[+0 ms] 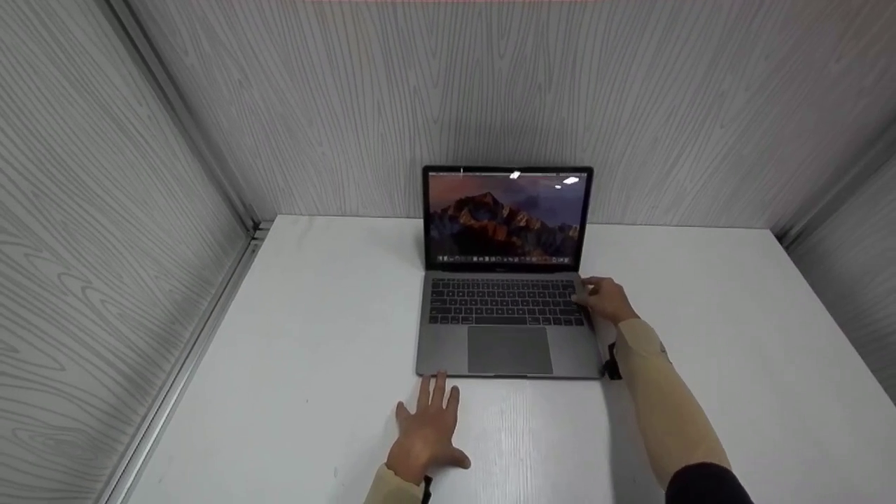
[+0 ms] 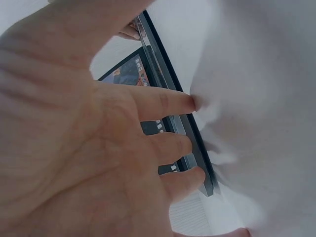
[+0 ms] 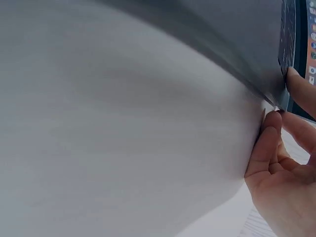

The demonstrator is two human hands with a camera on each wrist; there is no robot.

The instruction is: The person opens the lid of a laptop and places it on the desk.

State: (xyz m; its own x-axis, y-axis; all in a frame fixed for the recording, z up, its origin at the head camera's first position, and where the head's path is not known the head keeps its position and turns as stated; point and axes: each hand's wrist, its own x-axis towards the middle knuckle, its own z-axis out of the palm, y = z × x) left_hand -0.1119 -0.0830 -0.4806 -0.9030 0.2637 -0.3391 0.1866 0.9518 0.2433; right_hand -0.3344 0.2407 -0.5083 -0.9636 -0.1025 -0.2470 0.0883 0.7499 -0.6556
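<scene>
A grey laptop point(image 1: 442, 350) stands unfolded on the white table, its lit screen point(image 1: 504, 238) showing a mountain picture. My right hand point(image 1: 606, 299) pinches the right edge of the laptop's base near the hinge. In the right wrist view the thumb point(image 3: 299, 89) lies on top by the keys, and the other fingers are curled at the side and underneath. My left hand point(image 1: 425, 430) is spread over the table in front of the laptop, fingers straight, fingertips right at its front left edge. From the left wrist, the palm point(image 2: 108, 163) covers much of the keyboard.
The white table point(image 1: 315, 315) meets a grey wood-grain wall point(image 1: 336, 105) close behind the laptop's screen. Another panel point(image 1: 105, 245) rises along the left side, with a metal rail at its foot. A third panel point(image 1: 854, 259) stands at the right.
</scene>
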